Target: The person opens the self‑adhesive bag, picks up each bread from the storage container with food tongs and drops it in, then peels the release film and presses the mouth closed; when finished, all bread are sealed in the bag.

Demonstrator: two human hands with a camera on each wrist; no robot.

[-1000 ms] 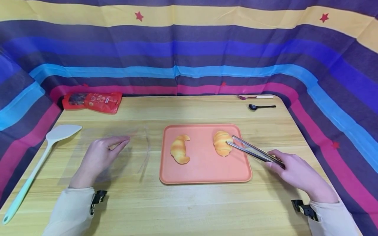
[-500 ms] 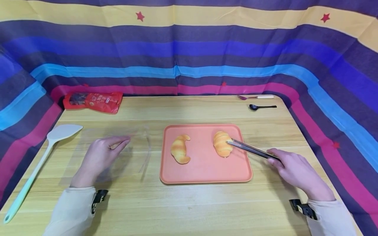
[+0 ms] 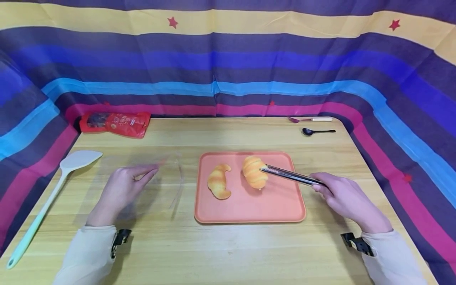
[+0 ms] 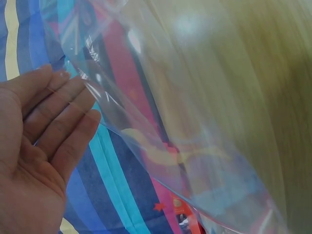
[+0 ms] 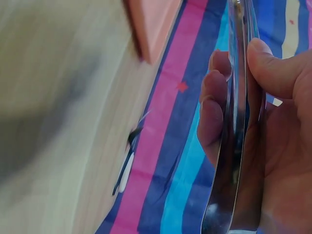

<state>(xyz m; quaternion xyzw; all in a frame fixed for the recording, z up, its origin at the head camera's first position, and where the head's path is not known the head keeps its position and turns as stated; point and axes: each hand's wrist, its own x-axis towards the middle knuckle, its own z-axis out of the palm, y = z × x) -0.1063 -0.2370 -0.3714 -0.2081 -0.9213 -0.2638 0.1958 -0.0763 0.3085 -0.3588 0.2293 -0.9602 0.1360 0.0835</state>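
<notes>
**Two croissants, one in the tongs**

Gripping metal tongs [image 3: 290, 175] in right hand [image 3: 343, 198], thumb and fingers [image 5: 214, 105] curled round both arms; tips closed on right croissant [image 3: 254, 171], raised over orange tray [image 3: 249, 209]. Keeping squeeze steady yet light, avoiding crushing the pastry. Resting left hand [image 3: 119, 192] flat, fingers straight, on clear plastic bag [image 3: 164, 186].

Counting: two croissants, second one [image 3: 218, 181] lying on tray; one spatula [image 3: 46, 198]; one red packet [image 3: 114, 122]; one fork [image 3: 310, 119]; one spoon [image 3: 317, 131].

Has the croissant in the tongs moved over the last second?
Yes. The gripped croissant has shifted left across the orange tray, off its right side and closer to the other croissant, which stayed put.
</notes>
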